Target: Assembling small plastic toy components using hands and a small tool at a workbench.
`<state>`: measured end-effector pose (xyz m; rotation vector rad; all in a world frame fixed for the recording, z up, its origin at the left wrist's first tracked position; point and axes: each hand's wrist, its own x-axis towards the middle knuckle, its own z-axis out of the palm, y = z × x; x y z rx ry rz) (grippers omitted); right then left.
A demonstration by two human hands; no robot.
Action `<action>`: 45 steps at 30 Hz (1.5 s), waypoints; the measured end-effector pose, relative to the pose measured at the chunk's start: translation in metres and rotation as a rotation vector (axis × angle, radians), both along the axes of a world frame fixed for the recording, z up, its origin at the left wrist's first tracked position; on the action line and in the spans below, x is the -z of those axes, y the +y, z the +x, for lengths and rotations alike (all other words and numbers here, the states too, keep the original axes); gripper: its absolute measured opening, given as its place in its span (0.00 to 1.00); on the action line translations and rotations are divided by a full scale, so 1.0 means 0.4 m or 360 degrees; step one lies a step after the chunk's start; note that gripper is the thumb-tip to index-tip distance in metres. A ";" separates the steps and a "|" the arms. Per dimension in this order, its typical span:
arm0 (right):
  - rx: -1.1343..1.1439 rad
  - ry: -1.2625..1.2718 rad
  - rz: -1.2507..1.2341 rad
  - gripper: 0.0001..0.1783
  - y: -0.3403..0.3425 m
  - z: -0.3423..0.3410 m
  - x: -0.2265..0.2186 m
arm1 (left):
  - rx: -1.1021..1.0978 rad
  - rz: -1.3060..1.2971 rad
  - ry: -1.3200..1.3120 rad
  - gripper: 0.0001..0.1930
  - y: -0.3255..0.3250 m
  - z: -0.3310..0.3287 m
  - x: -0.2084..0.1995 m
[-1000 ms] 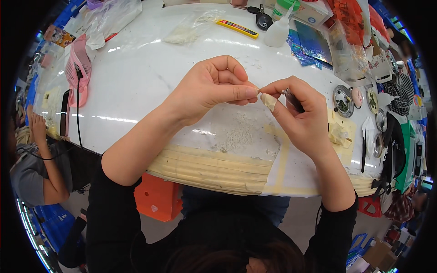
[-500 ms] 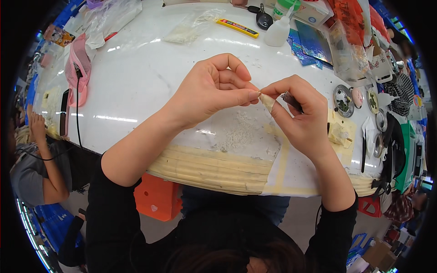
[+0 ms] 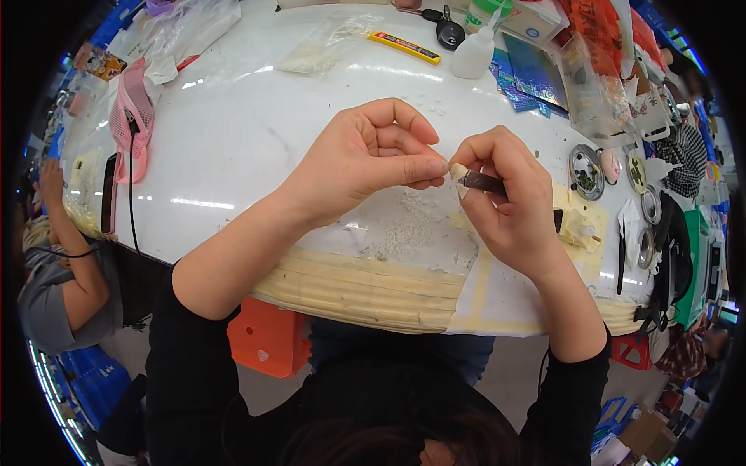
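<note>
Over the white tabletop, my left hand (image 3: 365,159) pinches with thumb and fingertips; whatever lies between them is too small to make out. Close beside it, my right hand (image 3: 513,206) grips a short, flat, dark metal blade (image 3: 483,182), its end pointing toward the left fingertips. Pale tape covers fingertips of the right hand. Beneath both hands, white crumbs (image 3: 410,233) are scattered on the table, just behind the beige taped front edge (image 3: 365,291).
A yellow box (image 3: 404,47), car key (image 3: 450,34) and white squeeze bottle (image 3: 472,58) stand at the back. Round metal dishes (image 3: 587,172) with small pieces sit at right. A pink mesh pouch (image 3: 134,116) and cable lie left, near another person's arm (image 3: 78,241).
My right hand has turned, so the dark blade now shows more fully and points left. The left hand has shifted slightly. At far left, the other person's arm has moved.
</note>
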<state>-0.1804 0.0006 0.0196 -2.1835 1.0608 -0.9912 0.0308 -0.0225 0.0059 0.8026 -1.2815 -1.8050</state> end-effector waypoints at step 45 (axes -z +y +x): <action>0.0059 -0.0141 -0.0079 0.13 0.000 0.004 0.014 | -0.0080 -0.0258 -0.0045 0.08 0.030 -0.020 0.009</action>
